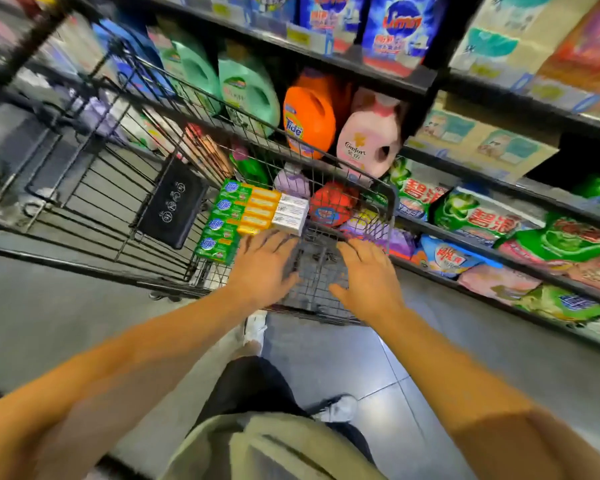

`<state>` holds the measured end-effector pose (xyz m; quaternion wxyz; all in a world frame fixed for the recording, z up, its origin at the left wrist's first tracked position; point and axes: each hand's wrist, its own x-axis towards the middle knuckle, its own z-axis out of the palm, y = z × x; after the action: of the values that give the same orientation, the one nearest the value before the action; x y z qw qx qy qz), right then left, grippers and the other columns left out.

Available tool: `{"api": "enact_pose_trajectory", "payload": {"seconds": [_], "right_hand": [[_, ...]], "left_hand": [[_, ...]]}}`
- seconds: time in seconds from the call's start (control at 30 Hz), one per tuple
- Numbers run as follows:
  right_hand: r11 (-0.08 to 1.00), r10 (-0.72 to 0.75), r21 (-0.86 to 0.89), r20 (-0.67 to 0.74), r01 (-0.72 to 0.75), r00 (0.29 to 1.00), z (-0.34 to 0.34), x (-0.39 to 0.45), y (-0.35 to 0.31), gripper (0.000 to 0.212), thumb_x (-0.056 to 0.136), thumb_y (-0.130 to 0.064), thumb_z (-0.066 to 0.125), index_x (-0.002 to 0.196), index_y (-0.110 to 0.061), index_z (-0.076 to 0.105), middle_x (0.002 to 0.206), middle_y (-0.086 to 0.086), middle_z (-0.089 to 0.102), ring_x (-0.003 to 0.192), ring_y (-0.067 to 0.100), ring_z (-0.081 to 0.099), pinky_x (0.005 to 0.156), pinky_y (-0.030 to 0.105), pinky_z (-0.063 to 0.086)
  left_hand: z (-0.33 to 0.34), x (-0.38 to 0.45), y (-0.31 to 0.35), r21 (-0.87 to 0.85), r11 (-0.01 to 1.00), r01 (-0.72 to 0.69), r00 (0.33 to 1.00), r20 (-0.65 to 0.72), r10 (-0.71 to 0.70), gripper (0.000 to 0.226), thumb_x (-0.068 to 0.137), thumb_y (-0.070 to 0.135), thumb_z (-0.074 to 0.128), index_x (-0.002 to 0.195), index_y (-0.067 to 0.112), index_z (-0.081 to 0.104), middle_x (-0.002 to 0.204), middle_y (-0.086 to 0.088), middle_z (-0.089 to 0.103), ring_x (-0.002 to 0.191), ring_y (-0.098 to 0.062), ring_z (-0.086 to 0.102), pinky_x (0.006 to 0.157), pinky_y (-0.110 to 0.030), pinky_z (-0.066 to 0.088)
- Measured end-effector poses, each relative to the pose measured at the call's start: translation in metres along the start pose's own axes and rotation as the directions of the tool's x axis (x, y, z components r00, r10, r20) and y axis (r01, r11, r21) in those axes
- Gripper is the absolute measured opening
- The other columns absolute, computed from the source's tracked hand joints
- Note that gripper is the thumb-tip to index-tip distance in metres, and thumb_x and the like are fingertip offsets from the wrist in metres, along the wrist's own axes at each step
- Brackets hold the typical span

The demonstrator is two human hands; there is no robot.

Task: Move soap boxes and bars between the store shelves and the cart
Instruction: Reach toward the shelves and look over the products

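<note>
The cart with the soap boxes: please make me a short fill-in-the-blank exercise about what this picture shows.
1. In the cart, the yellow soap boxes lie between the green soap boxes and the ____ ones.
2. The orange detergent bottle on the shelf stands beside a ____ bottle labelled Comfort.
3. The left hand and the right hand both hold ____.

Missing words: white; pink; nothing

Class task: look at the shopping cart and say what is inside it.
Inside the cart lie green soap boxes, yellow boxes and white boxes in rows. Both hands, left and right, hide part of the cart's floor.
</note>
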<state>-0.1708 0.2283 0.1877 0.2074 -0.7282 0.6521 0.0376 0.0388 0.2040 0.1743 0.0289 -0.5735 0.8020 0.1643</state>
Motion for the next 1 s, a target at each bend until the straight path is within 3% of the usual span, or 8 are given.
{"api": "enact_pose_trajectory", "payload": {"seconds": [0.17, 0.43, 0.53, 0.73, 0.83, 1.0], "right_hand": [[0.999, 0.013, 0.041, 0.088, -0.016, 0.996, 0.023, 0.072, -0.042, 0.080, 0.090, -0.043, 0.066, 0.155, -0.018, 0.026, 0.160, 0.004, 0.023, 0.148, 0.028, 0.017, 0.121, 0.041, 0.016], [0.980, 0.127, 0.123, 0.225, -0.157, 0.966, 0.074, 0.153, -0.066, 0.081, 0.090, -0.041, 0.066, 0.155, -0.016, 0.026, 0.159, 0.007, 0.026, 0.146, 0.035, 0.022, 0.119, 0.046, 0.023], [0.973, 0.151, 0.121, 0.300, -0.195, 0.942, 0.096, 0.178, -0.064, 0.082, 0.091, -0.043, 0.063, 0.157, -0.019, 0.020, 0.163, 0.008, 0.020, 0.149, 0.031, 0.016, 0.122, 0.039, 0.017], [0.957, 0.187, 0.153, 0.324, -0.246, 0.928, 0.139, 0.226, -0.045, 0.077, 0.084, -0.034, 0.075, 0.148, -0.012, 0.039, 0.151, 0.012, 0.039, 0.138, 0.032, 0.036, 0.115, 0.037, 0.029], [0.955, 0.198, 0.152, 0.313, -0.254, 0.929, 0.160, 0.250, -0.032, 0.078, 0.080, -0.030, 0.078, 0.147, -0.010, 0.041, 0.143, 0.016, 0.046, 0.129, 0.037, 0.043, 0.108, 0.042, 0.038], [0.958, 0.190, 0.167, 0.230, -0.232, 0.954, 0.193, 0.284, -0.016, 0.075, 0.086, -0.027, 0.074, 0.149, -0.013, 0.035, 0.152, 0.010, 0.034, 0.134, 0.034, 0.035, 0.110, 0.041, 0.037]], "left_hand": [[0.009, 0.035, -0.073, -0.003, 1.000, 0.021, 0.995, 0.103, -0.020, 0.069, 0.091, 0.052, 0.052, 0.152, 0.028, 0.030, 0.160, 0.003, 0.025, 0.148, -0.028, 0.013, 0.120, -0.051, 0.010], [0.044, 0.094, -0.145, -0.088, 0.995, 0.045, 0.976, 0.218, -0.025, 0.063, 0.094, 0.050, 0.051, 0.151, 0.030, 0.032, 0.163, 0.003, 0.018, 0.150, -0.027, 0.009, 0.121, -0.051, 0.008], [0.065, 0.113, -0.163, -0.112, 0.991, 0.076, 0.968, 0.245, -0.047, 0.063, 0.094, 0.049, 0.051, 0.151, 0.027, 0.034, 0.162, 0.001, 0.020, 0.149, -0.029, 0.012, 0.120, -0.052, 0.011], [0.112, 0.145, -0.187, -0.121, 0.985, 0.126, 0.953, 0.291, -0.086, 0.062, 0.093, 0.049, 0.047, 0.150, 0.027, 0.035, 0.159, -0.003, 0.027, 0.146, -0.031, 0.018, 0.119, -0.054, 0.014], [0.132, 0.159, -0.193, -0.151, 0.982, 0.112, 0.952, 0.299, -0.063, 0.062, 0.091, 0.051, 0.041, 0.145, 0.022, 0.043, 0.154, -0.009, 0.036, 0.141, -0.037, 0.026, 0.114, -0.058, 0.024], [0.159, 0.183, -0.197, -0.162, 0.981, 0.104, 0.965, 0.257, -0.060, 0.070, 0.083, 0.054, 0.048, 0.142, 0.017, 0.049, 0.148, -0.011, 0.047, 0.136, -0.042, 0.037, 0.110, -0.055, 0.033]]}}
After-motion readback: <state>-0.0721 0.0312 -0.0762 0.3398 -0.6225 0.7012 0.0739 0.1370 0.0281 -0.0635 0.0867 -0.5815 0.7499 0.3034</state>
